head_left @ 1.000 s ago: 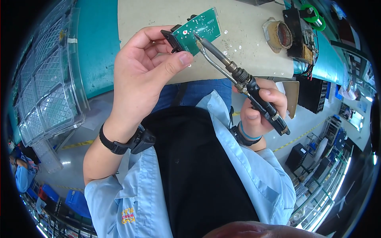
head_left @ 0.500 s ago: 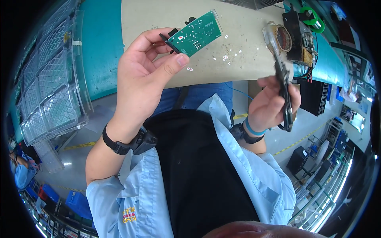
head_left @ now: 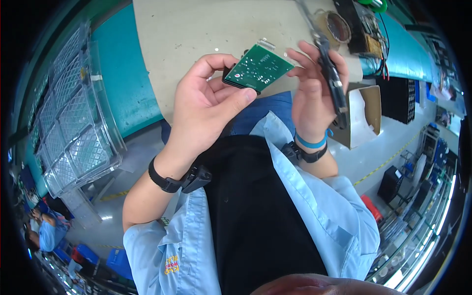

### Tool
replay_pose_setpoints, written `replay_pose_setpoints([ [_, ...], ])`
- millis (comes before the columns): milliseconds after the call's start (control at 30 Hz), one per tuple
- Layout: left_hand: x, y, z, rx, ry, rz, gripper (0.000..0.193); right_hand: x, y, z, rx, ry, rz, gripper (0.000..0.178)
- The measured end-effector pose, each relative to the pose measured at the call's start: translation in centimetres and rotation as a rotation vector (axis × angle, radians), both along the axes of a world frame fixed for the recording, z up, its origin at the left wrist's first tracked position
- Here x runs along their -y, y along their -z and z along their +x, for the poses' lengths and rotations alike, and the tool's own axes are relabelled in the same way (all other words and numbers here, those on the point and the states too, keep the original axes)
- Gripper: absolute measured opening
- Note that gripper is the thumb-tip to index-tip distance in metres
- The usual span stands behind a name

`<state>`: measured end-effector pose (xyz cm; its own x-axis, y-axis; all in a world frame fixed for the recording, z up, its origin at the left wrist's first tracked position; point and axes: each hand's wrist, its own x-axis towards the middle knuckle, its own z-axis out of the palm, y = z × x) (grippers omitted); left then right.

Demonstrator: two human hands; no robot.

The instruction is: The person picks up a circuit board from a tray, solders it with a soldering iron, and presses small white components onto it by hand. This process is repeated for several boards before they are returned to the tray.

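My left hand (head_left: 204, 101) pinches a green circuit board (head_left: 260, 69) by its lower left edge, thumb on the near side and fingers behind. The board is tilted, its face with solder points toward me, and a row of metal pins (head_left: 266, 44) sticks out at its top. Black parts behind the board are mostly hidden by it. In my right hand (head_left: 314, 88) is a black-handled hand tool (head_left: 332, 76) with a long narrow grey end, blurred, pointing away from me. Some right fingers are stretched out close to the board's right corner; whether they touch it I cannot tell.
A beige mat (head_left: 187, 29) covers the teal bench (head_left: 120, 64). Clear plastic trays (head_left: 73, 132) stand at the left. A round brown-rimmed pot (head_left: 337, 27) and a black device (head_left: 354, 24) sit back right. Below the bench edge stands an open cardboard box (head_left: 373, 110).
The board has come nearer to me and turned in my left hand, so its pins show. My right hand has moved left toward it with the tool. The view has shifted.
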<state>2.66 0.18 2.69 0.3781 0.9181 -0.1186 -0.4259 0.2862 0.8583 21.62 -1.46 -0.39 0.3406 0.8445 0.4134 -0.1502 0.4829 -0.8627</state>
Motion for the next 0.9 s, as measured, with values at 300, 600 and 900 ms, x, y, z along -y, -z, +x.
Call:
replay_pose_setpoints([
  [300, 0.5, 0.6, 1.5, -0.145, -0.002, -0.012, 0.036, -0.1, -0.4, -1.0, -0.129, -0.223, -0.034, 0.063],
  [600, -0.2, 1.1, 1.1, -0.440, -0.077, 0.283, 0.024, -0.1, -0.3, -0.6, -0.073, -0.181, -0.038, 0.063],
  [900, -0.5, 1.9, 0.7, -0.403, -0.052, 0.253, 0.025, 0.7, -0.7, -0.6, 0.143, -0.217, 0.043, 0.066],
])
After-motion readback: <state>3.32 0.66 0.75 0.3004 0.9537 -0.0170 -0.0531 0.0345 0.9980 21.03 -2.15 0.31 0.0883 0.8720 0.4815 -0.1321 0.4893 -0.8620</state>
